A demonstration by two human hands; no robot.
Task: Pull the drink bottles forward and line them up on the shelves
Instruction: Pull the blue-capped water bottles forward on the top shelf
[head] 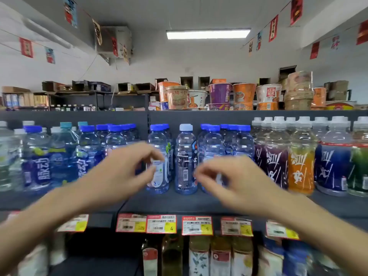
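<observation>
Motion blur softens both hands as they reach out side by side toward the shelf (pixel 179 202) of drink bottles. The left hand (pixel 127 168) has its fingers loosely curled and grasps nothing that shows; its fingertips overlap the white label of a blue-capped bottle (pixel 158 144) standing upright just beyond them, and the blur hides whether they touch it. The right hand (pixel 237 176) is likewise relaxed and empty, fingers bent toward the left, with a cluster of blue-capped bottles (pixel 214 144) rising behind its knuckles. Between the two hands, just past both sets of fingertips, a pale-capped bottle (pixel 185 156) stands upright near the shelf's front edge, apart from either hand. Left of the left hand runs a row of dark-blue-labelled bottles (pixel 37 170); right of the right hand stand white-capped bottles, one of them orange (pixel 301 166). Below both wrists a strip of price tags (pixel 161 224) lines the shelf edge, and above the hands instant noodle cups (pixel 220 94) crowd the top.
</observation>
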